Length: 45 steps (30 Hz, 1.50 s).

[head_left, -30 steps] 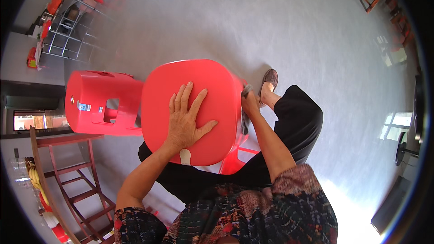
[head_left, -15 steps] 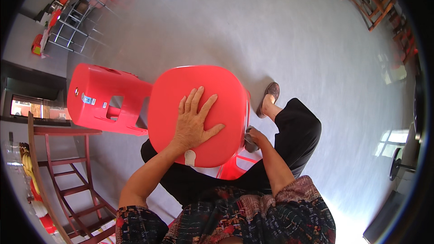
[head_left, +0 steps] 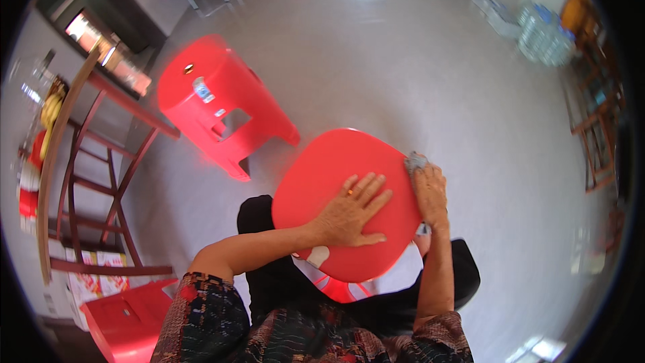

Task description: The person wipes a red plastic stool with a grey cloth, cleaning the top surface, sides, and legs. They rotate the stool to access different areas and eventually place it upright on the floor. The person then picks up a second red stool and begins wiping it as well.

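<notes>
A red plastic stool point(head_left: 309, 175) stands between my knees with its rounded seat facing up. A pale patch point(head_left: 317, 256) marks the seat's near left edge. My left hand point(head_left: 349, 214) lies flat on the seat, fingers spread, a ring on one of them. At the seat's right rim, my right hand point(head_left: 430, 191) grips a grey cloth point(head_left: 414, 160) that pokes out beyond its fingers. The cloth is pressed against the stool's edge, and the right hand's fingertips are partly hidden.
Another red stool point(head_left: 222, 97) stands ahead to the left, and a third red stool point(head_left: 131, 316) is at the lower left. A wooden table point(head_left: 67, 161) borders the left side. Water bottles point(head_left: 541, 37) and wooden chairs point(head_left: 594, 138) are at the far right.
My right hand has brought the grey cloth from low beside the stool up to its right rim. My left hand remains flat on the seat. The view has turned.
</notes>
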### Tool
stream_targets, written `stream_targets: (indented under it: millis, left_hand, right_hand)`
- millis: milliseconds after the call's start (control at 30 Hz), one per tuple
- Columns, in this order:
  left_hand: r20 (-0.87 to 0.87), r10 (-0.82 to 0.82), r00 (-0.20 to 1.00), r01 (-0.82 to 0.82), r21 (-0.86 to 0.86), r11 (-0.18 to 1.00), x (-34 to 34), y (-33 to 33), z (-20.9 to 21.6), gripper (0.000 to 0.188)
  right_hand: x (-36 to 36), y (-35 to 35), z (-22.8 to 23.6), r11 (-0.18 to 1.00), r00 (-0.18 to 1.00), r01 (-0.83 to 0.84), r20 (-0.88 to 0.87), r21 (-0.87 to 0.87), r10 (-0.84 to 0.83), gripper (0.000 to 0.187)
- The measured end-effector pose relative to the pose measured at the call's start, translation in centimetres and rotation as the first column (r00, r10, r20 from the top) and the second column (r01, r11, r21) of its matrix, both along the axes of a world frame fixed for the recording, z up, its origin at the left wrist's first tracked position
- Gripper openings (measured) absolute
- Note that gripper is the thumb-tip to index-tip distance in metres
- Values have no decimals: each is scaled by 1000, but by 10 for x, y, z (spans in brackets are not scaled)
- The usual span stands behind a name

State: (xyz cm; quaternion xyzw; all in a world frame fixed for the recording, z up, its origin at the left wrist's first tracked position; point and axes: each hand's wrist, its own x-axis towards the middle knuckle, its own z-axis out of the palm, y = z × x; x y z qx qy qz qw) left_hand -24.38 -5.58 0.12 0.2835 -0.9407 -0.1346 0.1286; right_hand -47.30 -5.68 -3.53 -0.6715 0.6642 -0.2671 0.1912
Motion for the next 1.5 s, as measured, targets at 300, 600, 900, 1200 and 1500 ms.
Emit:
stream_targets:
  millis: [300, 600, 900, 1200, 1500]
  left_hand:
    - [-329, 469, 820, -475, 67, 877, 35, -61, -3, 69]
    - [-101, 709, 698, 304, 938, -166, 95, -118, -56, 49]
    - [-27, 765, 644, 322, 916, -239, 46, -69, 16, 47]
    - [-125, 614, 779, 70, 991, 113, 33, -21, 67, 40]
    - [-254, 402, 880, 59, 898, 436, 56, 10, 32, 38]
  right_hand:
    - [-48, -31, -70, 868, 702, -101, 653, 486, -284, 49]
    - [-64, -37, -79, 881, 761, -228, 640, 415, -105, 41]
    - [-51, -8, 41, 944, 594, -242, 803, 225, -39, 38]
    - [-63, 99, 70, 966, 776, 44, 601, 253, -192, 53]
    - [-26, 158, 61, 981, 912, 96, 409, -171, -18, 44]
